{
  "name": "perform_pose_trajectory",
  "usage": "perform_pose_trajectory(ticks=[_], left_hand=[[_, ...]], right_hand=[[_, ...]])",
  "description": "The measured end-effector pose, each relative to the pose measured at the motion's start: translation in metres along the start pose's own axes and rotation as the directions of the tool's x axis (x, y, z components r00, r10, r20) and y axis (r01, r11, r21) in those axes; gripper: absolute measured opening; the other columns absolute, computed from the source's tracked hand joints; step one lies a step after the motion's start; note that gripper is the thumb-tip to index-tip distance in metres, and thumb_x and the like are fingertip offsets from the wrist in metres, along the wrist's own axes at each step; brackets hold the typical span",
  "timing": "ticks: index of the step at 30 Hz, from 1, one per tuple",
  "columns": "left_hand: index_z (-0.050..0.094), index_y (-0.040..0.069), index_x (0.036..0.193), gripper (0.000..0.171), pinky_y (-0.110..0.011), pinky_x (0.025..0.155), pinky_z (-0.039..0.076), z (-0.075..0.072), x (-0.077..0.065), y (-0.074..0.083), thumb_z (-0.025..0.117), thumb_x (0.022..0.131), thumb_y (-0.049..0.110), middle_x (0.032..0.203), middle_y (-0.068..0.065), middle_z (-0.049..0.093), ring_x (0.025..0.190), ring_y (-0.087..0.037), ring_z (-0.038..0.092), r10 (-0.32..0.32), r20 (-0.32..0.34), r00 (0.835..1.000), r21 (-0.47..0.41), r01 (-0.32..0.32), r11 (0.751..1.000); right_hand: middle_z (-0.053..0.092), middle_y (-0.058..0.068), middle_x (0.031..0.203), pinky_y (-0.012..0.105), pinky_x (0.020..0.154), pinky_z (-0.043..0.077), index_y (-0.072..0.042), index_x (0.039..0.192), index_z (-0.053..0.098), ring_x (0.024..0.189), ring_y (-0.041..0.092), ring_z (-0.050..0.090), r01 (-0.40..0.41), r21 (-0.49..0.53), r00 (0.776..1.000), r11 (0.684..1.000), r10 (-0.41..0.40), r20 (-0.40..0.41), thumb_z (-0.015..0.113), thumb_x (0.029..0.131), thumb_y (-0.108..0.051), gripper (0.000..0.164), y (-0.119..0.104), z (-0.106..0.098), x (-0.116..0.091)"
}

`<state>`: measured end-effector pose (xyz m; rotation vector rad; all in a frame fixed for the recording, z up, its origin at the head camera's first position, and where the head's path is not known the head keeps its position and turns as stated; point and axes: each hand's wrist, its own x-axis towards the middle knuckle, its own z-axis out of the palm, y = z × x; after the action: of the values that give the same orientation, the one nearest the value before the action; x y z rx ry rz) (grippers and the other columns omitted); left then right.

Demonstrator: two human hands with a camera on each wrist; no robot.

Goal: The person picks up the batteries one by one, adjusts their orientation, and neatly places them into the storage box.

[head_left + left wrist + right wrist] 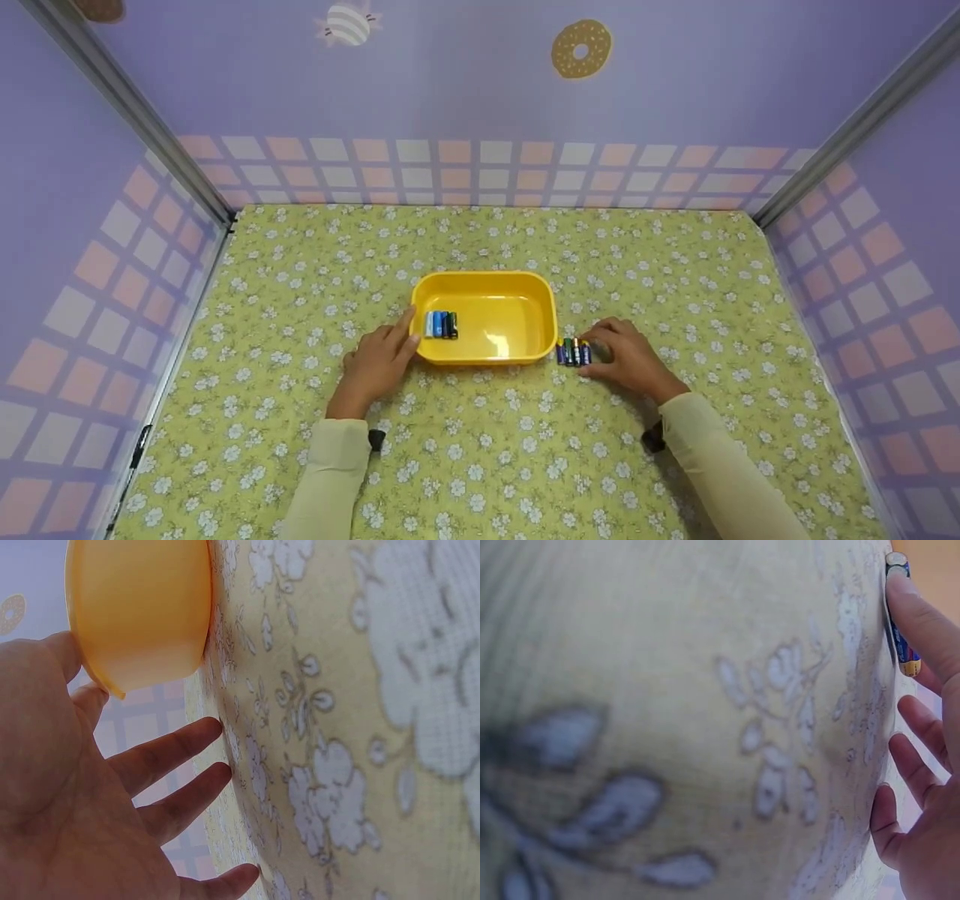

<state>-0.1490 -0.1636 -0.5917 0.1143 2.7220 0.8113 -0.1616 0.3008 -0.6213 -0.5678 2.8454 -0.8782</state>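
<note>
A yellow plastic tub [517, 358] stands mid-table in the head view. Several batteries [440, 325], pale blue to black, lie side by side at its left end. My left hand [376, 365] touches the tub's left rim with thumb and index finger; the other fingers [169, 757] spread out straight in the left wrist view. Just right of the tub, a short row of dark batteries [569, 352] lies on the cloth. At that row's right end, my right hand [624, 358] pinches a blue battery [905, 645] end to end between thumb and index finger.
A yellow-green flowered cloth [480, 450] covers the table. Purple walls [480, 97] with checked bands rise at the back and both sides. Dark straps [654, 437] sit at the wrists.
</note>
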Motion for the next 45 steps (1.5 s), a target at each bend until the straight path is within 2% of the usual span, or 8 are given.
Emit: perform_pose_trajectory(ticks=[9, 17, 26, 32, 39, 45], left_hand=[[-0.003, 0.061, 0.155, 0.058, -0.078, 0.108, 0.024, 0.0, 0.001, -0.002, 0.022, 0.104, 0.07, 0.161, -0.006, 0.04, 0.148, -0.04, 0.035, 0.009, 0.007, 1.0, 0.001, -0.009, 1.0], [-0.004, 0.063, 0.154, 0.058, -0.077, 0.108, 0.023, 0.0, 0.001, -0.002, 0.021, 0.102, 0.072, 0.161, -0.005, 0.039, 0.148, -0.039, 0.034, 0.01, 0.009, 1.0, -0.011, -0.01, 1.0], [-0.003, 0.062, 0.155, 0.058, -0.076, 0.108, 0.024, 0.0, 0.001, -0.001, 0.021, 0.103, 0.072, 0.161, -0.006, 0.04, 0.148, -0.04, 0.035, 0.009, 0.007, 1.0, -0.012, -0.009, 1.0], [-0.004, 0.061, 0.156, 0.059, -0.077, 0.107, 0.024, -0.001, 0.001, -0.002, 0.019, 0.102, 0.073, 0.162, -0.006, 0.039, 0.148, -0.041, 0.034, 0.016, 0.012, 1.0, -0.01, -0.016, 1.0], [-0.001, 0.059, 0.157, 0.06, -0.08, 0.108, 0.02, -0.002, 0.001, -0.001, 0.021, 0.103, 0.072, 0.163, -0.008, 0.037, 0.149, -0.042, 0.032, 0.009, 0.017, 1.0, -0.011, -0.009, 1.0], [-0.002, 0.061, 0.156, 0.059, -0.079, 0.109, 0.02, -0.001, 0.001, -0.001, 0.022, 0.103, 0.071, 0.163, -0.006, 0.038, 0.149, -0.04, 0.032, 0.002, 0.016, 1.0, -0.015, -0.002, 1.0]], right_hand=[[0.058, 0.0, 0.127, 0.054, 0.101, 0.049, -0.021, 0.126, 0.07, 0.121, 0.026, 0.053, -0.019, 0.079, 1.0, 0.997, 0.021, -0.015, 0.088, 0.08, -0.037, 0.051, -0.004, -0.008, 0.001], [0.057, -0.001, 0.128, 0.054, 0.103, 0.049, -0.016, 0.128, 0.069, 0.122, 0.028, 0.056, -0.042, 0.133, 0.999, 0.99, 0.046, -0.029, 0.086, 0.084, -0.034, 0.05, -0.013, -0.018, 0.009], [0.057, -0.001, 0.131, 0.056, 0.103, 0.049, -0.016, 0.132, 0.066, 0.126, 0.033, 0.056, 0.025, 0.155, 0.998, 0.988, -0.016, -0.062, 0.083, 0.085, -0.038, 0.055, -0.03, -0.023, 0.024], [0.057, -0.002, 0.131, 0.058, 0.103, 0.049, -0.02, 0.131, 0.066, 0.125, 0.033, 0.057, 0.071, 0.16, 0.995, 0.985, -0.058, -0.082, 0.081, 0.083, -0.047, 0.057, -0.048, -0.027, 0.038], [0.058, 0.003, 0.131, 0.058, 0.104, 0.049, -0.013, 0.131, 0.066, 0.124, 0.033, 0.057, 0.117, 0.18, 0.991, 0.977, -0.102, -0.089, 0.086, 0.082, -0.033, 0.057, -0.07, -0.029, 0.059], [0.057, 0.002, 0.129, 0.056, 0.103, 0.05, -0.015, 0.13, 0.067, 0.121, 0.035, 0.059, 0.143, 0.166, 0.988, 0.976, -0.131, -0.083, 0.087, 0.083, -0.029, 0.054, -0.084, -0.025, 0.075]])
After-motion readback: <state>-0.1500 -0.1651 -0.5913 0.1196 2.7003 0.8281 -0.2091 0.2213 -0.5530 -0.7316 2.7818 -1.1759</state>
